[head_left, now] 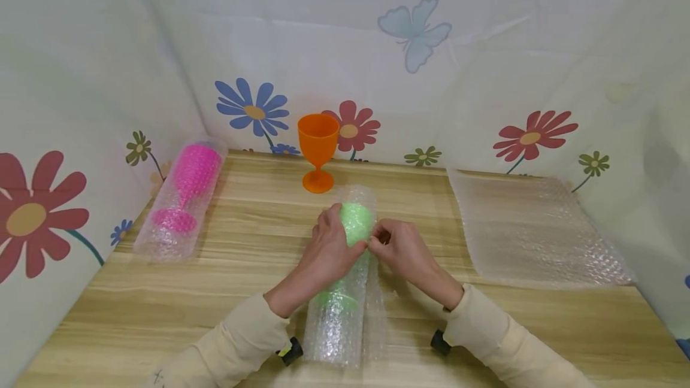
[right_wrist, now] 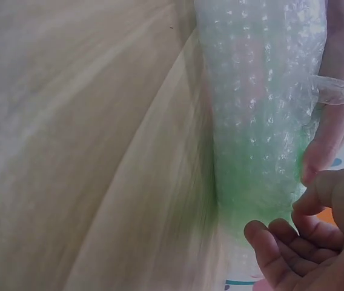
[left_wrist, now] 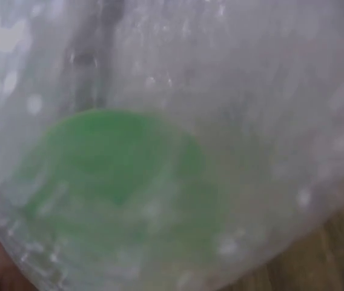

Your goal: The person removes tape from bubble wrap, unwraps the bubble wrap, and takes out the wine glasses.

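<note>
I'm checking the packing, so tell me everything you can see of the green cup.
The green cup is pale green, rolled in clear bubble wrap that blurs its outline. It lies lengthwise on the wooden table, one end toward the back wall, the other toward the person. The left hand holds it through the wrap, hiding its middle; the right hand pinches at the wrap beside it. Its material is too blurred to tell.
</note>
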